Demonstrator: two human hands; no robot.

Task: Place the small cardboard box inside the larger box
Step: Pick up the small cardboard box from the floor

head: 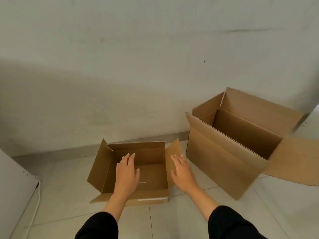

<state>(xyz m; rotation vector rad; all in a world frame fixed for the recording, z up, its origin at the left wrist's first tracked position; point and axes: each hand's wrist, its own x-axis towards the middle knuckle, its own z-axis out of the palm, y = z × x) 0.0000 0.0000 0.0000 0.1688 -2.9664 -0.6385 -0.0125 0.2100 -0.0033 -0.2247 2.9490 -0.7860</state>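
Note:
The small cardboard box (151,178) sits open on the tiled floor in front of me, all its flaps spread outward. My left hand (126,171) hovers above its left inner side, palm down, fingers apart, holding nothing. My right hand (183,171) is over the box's right flap, also open and empty. To the right stands the larger cardboard box (222,163), upright and open, with nothing visible inside; one flap stands up at the back and one lies out to the right.
A pale wall (138,66) rises just behind both boxes. A white object (15,190) with a cord lies at the far left. Tiled floor (172,221) stretches toward me between my black sleeves.

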